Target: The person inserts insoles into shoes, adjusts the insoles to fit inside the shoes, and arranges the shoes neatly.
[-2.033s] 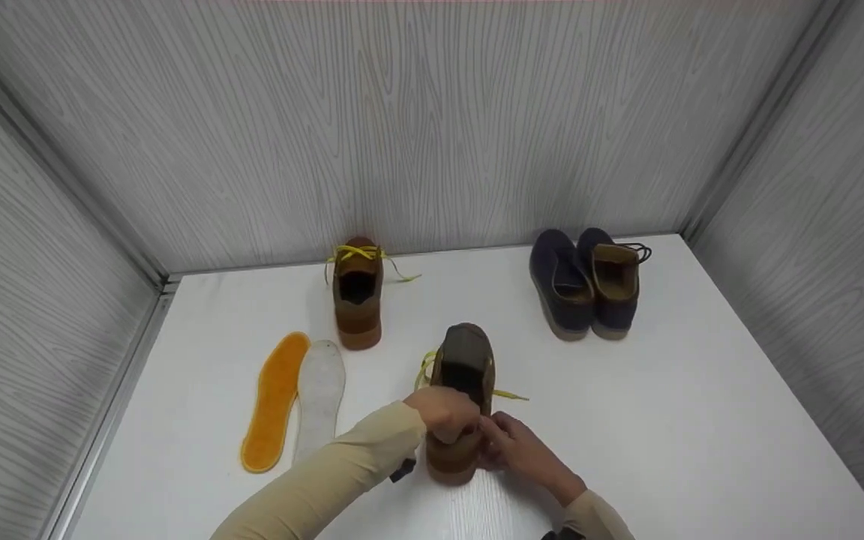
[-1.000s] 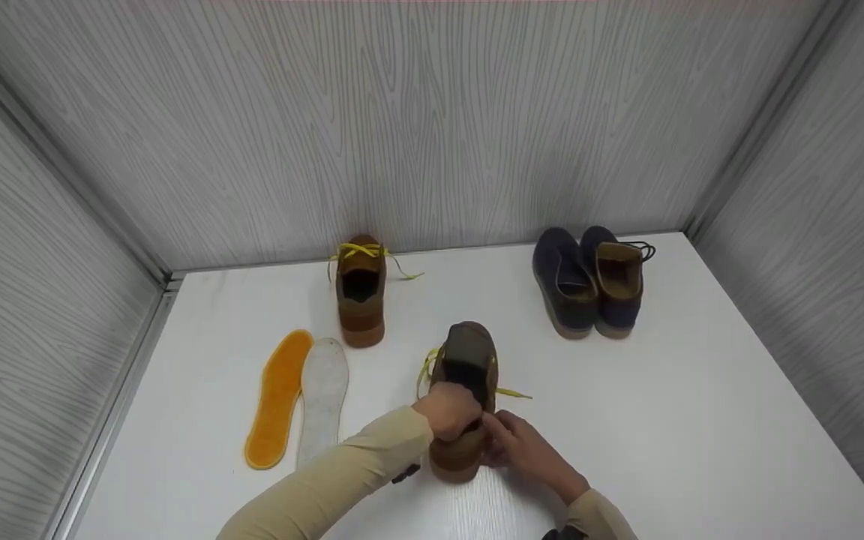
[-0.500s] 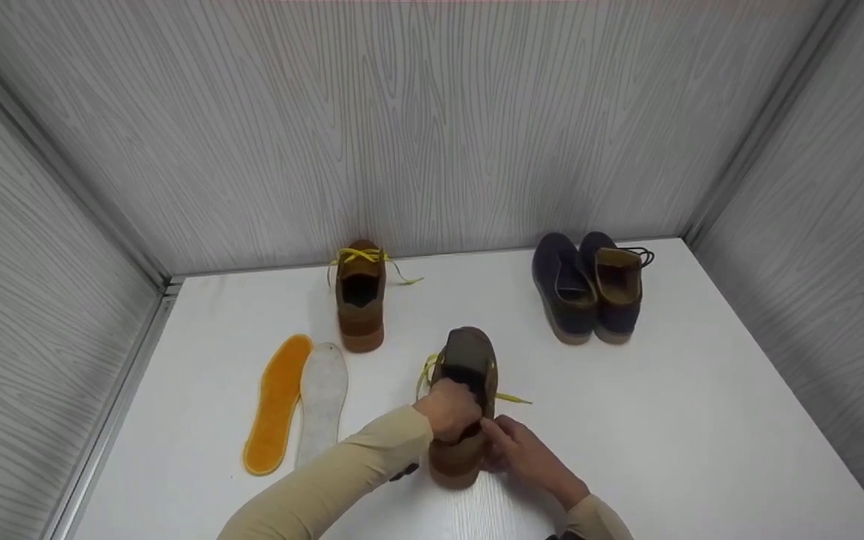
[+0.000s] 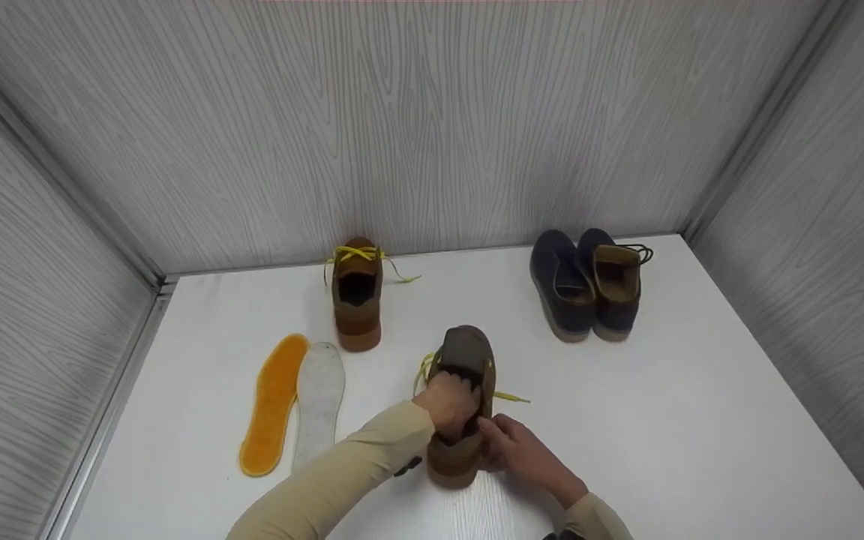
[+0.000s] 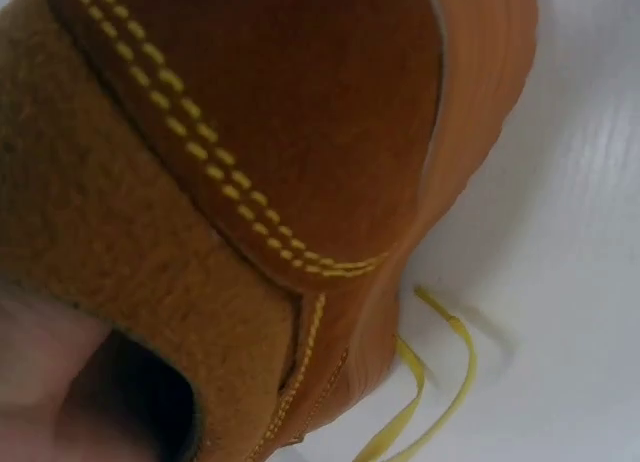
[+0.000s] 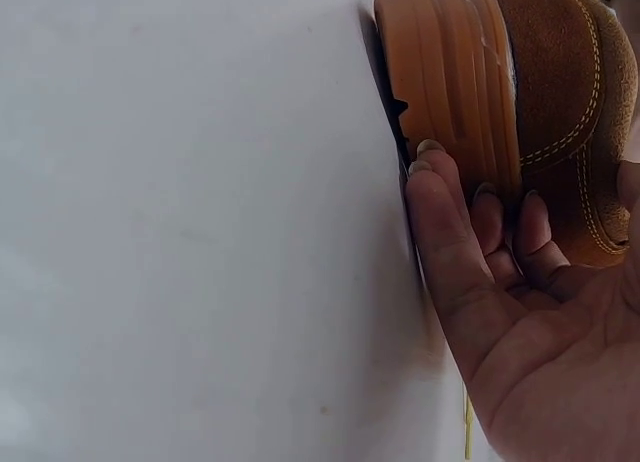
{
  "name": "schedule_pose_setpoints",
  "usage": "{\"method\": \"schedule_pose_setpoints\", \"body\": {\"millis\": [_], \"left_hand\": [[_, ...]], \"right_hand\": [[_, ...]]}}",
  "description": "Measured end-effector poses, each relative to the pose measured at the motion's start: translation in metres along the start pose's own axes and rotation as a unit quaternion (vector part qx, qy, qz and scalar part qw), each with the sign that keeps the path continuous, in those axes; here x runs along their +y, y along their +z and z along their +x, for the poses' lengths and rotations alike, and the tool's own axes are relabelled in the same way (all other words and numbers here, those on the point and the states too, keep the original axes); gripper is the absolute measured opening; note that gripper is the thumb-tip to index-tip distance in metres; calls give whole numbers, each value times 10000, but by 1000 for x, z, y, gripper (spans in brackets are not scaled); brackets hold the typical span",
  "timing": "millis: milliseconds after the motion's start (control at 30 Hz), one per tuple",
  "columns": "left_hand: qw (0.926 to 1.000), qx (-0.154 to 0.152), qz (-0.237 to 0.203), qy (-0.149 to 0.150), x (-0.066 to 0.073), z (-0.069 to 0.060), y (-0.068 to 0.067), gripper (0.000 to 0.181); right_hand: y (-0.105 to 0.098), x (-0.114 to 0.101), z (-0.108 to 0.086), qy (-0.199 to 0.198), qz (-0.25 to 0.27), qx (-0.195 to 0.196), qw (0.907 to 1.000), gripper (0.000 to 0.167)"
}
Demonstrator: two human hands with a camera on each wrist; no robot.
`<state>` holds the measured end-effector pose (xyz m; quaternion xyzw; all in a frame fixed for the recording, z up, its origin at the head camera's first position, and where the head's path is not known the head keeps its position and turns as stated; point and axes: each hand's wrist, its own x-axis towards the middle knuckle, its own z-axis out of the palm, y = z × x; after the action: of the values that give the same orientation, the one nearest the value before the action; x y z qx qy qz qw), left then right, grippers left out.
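Observation:
A brown leather shoe (image 4: 453, 463) with yellow laces stands on the white table, toe pointing away. My left hand (image 4: 450, 403) reaches into its opening, fingers hidden inside; in the left wrist view a blurred part of that hand (image 5: 40, 382) shows beside the suede collar (image 5: 110, 212). From the right side my right hand (image 4: 526, 455) grips the shoe near the heel, thumb at the rim. The right wrist view has its fingers (image 6: 445, 217) against the tan sole (image 6: 445, 82). The shoe's tongue (image 4: 469, 351) is folded forward toward the toe.
An orange insole (image 4: 274, 409) and a pale grey insole (image 4: 319, 397) lie side by side at left. Behind them stands the matching brown shoe (image 4: 358, 315), laced in yellow. A pair of dark blue shoes (image 4: 563, 277) stands at back right, near the wall (image 4: 432, 127).
My left hand has shifted slightly forward inside the shoe, toward the toe. The right hand keeps its hold, and the shoe stays in place.

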<state>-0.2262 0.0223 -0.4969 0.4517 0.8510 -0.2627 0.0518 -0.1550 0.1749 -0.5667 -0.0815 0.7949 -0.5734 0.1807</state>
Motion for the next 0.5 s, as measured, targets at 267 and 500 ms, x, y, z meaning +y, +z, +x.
{"method": "schedule_pose_setpoints", "body": {"millis": [267, 500], "left_hand": [[9969, -60, -778, -64, -6, 3, -4, 36], [9971, 10, -766, -44, -6, 4, 4, 30]], "right_hand": [[-1, 2, 2, 55, -146, 192, 9997, 46], [7, -16, -4, -24, -1206, 787, 9896, 33]]}}
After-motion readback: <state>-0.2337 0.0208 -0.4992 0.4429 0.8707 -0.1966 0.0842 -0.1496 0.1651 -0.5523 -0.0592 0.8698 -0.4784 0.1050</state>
